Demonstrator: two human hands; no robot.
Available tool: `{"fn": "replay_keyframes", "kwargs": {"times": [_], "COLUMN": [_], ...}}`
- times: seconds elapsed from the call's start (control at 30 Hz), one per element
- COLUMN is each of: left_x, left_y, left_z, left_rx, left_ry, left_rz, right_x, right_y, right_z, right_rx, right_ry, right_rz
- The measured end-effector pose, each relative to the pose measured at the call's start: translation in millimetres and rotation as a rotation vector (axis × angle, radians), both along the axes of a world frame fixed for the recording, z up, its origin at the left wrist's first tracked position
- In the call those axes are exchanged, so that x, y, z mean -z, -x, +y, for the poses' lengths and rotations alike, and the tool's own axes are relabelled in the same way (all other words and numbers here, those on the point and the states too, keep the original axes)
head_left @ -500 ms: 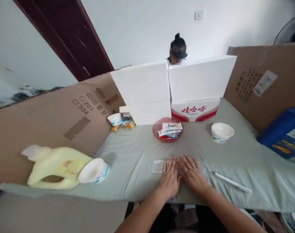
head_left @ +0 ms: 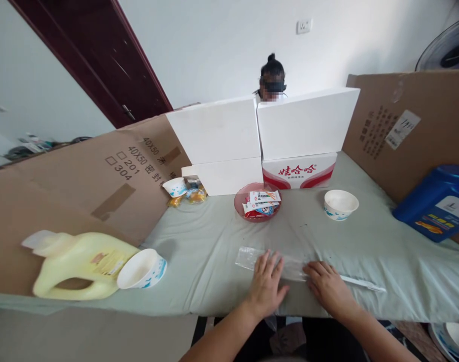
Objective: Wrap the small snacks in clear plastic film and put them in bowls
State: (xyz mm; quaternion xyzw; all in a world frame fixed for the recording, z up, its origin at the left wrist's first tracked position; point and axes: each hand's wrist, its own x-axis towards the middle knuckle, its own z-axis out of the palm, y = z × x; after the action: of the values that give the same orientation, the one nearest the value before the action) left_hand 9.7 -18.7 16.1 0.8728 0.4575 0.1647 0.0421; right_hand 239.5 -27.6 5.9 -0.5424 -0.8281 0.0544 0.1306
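A clear plastic bag or sheet (head_left: 289, 266) lies flattened across the cloth in front of me. My left hand (head_left: 267, 281) rests open on its left part, fingers spread and pressed down. At the right end is my right hand (head_left: 330, 289), fingers extended leftward with the tips touching the plastic; it looks open. A thin white stick-like thing (head_left: 365, 283) lies just right of that hand, its left end beside the fingers. Beyond the plastic stands a pink translucent bowl (head_left: 240, 205) with several small snack packets (head_left: 262, 201) in it.
White paper bowls stand at right (head_left: 341, 205) and tilted at left against a yellow jug (head_left: 86, 266) lying on its side. A blue bottle (head_left: 436, 203) leans at right. Cardboard panels (head_left: 112, 176) and white boxes (head_left: 217, 130) wall the table; a person sits behind.
My right hand has slid right, away from my left hand, to the plastic's right end by the white stick. My left hand stays on the plastic, its thumb now spread out.
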Motion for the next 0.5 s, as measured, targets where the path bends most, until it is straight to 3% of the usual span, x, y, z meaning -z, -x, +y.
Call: {"fn": "replay_keyframes", "kwargs": {"times": [0.13, 0.23, 0.33, 0.4, 0.5], "left_x": [5.1, 20.6, 29.2, 25.3, 8.3], "left_y": [-19.2, -25.9, -23.2, -18.2, -9.9], "left_z": [-23.3, -34.5, -40.1, -43.5, -47.9], "left_rx": [0.204, 0.264, 0.311, 0.365, 0.421], "left_ry": [0.045, 0.021, -0.037, -0.033, 0.088], "left_rz": [-0.146, -0.205, -0.272, -0.339, -0.471], "right_x": [-19.5, -31.2, -38.6, -38.5, -29.8], "right_y": [4.2, 6.5, 7.6, 11.2, 22.6], "right_z": [-21.8, -25.9, -19.0, -11.8, -2.6], "right_rx": [-0.070, -0.078, -0.100, -0.177, -0.337], "right_ry": [0.176, 0.257, 0.240, 0.208, 0.188], "right_rz": [0.139, 0.264, 0.373, 0.393, 0.336]}}
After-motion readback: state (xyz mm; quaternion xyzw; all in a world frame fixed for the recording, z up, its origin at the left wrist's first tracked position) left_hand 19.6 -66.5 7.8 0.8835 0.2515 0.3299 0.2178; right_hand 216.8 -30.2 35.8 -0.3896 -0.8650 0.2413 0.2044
